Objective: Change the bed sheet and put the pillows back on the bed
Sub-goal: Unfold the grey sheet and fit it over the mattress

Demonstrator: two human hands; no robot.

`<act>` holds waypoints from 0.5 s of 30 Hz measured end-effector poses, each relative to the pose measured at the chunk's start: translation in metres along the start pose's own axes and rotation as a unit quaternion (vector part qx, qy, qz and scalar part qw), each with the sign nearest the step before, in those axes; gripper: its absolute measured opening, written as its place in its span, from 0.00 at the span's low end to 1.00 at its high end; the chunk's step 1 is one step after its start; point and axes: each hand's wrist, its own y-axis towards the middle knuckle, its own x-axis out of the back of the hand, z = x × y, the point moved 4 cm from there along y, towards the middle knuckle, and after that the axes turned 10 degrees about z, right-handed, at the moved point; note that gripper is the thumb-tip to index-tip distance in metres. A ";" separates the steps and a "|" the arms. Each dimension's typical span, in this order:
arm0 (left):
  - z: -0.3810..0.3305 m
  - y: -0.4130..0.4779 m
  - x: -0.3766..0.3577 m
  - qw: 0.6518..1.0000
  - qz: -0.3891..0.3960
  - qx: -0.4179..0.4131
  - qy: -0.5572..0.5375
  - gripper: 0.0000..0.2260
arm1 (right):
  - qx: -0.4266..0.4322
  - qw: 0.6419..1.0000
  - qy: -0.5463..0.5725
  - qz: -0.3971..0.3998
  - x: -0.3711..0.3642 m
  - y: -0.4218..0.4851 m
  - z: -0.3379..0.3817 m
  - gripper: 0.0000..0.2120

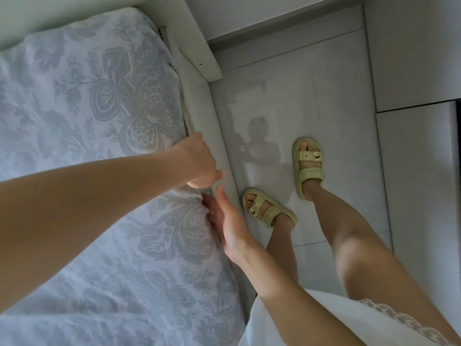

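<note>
I see both forearms bare up to the left grip (199, 163) and right grip (232, 221). Just right of the right grip are chunky pale yellow-green sandals (309, 166), each with two wide straps, small buckles and open toes. Below that grip is a white garment (287, 325) with a scalloped lace hem (389, 313) and bare legs.

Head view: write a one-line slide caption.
Left hand grips the floral bed sheet edge while the right hand tucks it beside the bed frame.

head view, steeply downward, bedside, close
</note>
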 end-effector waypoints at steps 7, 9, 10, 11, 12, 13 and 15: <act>0.030 -0.018 0.006 0.966 -0.239 -0.068 -0.068 0.37 | -0.106 0.992 0.072 0.019 0.012 0.038 0.005 0.34; 0.017 -0.022 -0.005 0.967 -0.226 -0.098 -0.059 0.38 | -0.120 0.991 0.065 0.016 0.018 0.034 -0.002 0.34; 0.009 -0.022 -0.012 0.972 -0.205 -0.104 -0.041 0.37 | -0.130 0.989 0.065 0.014 0.021 0.030 -0.006 0.36; 0.001 -0.018 -0.018 0.978 -0.181 -0.101 -0.015 0.36 | -0.144 0.987 0.070 0.019 0.023 0.025 -0.010 0.37; -0.004 -0.013 -0.022 0.983 -0.158 -0.093 0.005 0.35 | -0.158 0.984 0.077 0.029 0.024 0.020 -0.013 0.39; -0.007 -0.008 -0.025 0.987 -0.141 -0.081 0.016 0.33 | -0.165 0.982 0.087 0.040 0.024 0.015 -0.015 0.40; -0.011 0.004 -0.022 0.992 -0.111 -0.049 0.020 0.32 | -0.161 0.983 0.070 0.049 0.022 0.019 -0.017 0.39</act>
